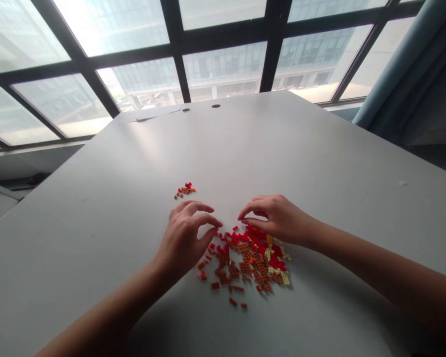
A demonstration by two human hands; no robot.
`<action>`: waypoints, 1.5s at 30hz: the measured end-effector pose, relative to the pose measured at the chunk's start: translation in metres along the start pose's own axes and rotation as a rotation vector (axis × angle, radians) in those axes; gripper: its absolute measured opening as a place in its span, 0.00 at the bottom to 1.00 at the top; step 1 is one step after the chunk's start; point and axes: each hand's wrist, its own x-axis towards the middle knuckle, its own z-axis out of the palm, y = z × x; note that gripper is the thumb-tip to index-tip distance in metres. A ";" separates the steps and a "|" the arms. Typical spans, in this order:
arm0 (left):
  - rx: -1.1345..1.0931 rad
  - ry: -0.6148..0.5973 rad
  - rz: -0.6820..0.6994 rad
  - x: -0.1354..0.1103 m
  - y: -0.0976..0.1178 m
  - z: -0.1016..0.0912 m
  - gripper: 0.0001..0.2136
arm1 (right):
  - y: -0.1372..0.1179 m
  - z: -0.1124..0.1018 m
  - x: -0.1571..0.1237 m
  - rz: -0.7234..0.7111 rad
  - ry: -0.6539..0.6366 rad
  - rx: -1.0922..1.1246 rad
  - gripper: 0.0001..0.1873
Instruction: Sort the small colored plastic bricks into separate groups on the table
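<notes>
A loose pile of small building bricks (247, 265), mostly brown and red with some pale yellow, orange and pink pieces, lies on the white table. At its upper left edge is my left hand (186, 235), thumb and index tips brought close in a pinch, other fingers curved. Over the red pieces (254, 233) at the pile's far side, my right hand (273, 215) also has thumb and index tips together. Anything between either pair of fingertips is too small to make out. A little beyond my left hand sits a small separate group of brown, red and orange pieces (185, 190).
The white table (305, 148) stretches to large dark-framed windows (223, 42). Two round holes (216, 105) and a flat sheet (158, 114) are near its far edge. A small white scrap (403, 183) lies at right, and a blue curtain (397, 84) hangs beyond.
</notes>
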 end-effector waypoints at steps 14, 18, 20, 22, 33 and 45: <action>0.001 -0.002 -0.019 0.005 -0.009 -0.009 0.05 | -0.004 0.009 -0.009 -0.201 0.018 -0.118 0.19; -0.004 0.013 0.003 0.005 -0.009 -0.009 0.04 | -0.002 0.010 -0.009 -0.198 0.035 -0.132 0.18; -0.007 0.021 0.021 0.005 -0.009 -0.009 0.04 | 0.001 0.011 -0.008 -0.196 0.052 -0.128 0.18; -0.020 0.019 0.041 0.005 -0.009 -0.008 0.04 | 0.004 0.011 -0.008 -0.196 0.096 -0.121 0.18; -0.046 0.009 0.098 0.004 -0.004 -0.007 0.03 | 0.014 0.017 -0.008 -0.237 0.189 -0.102 0.15; -0.035 -0.013 0.133 0.002 0.003 -0.008 0.03 | 0.011 0.019 -0.010 -0.233 0.157 -0.089 0.14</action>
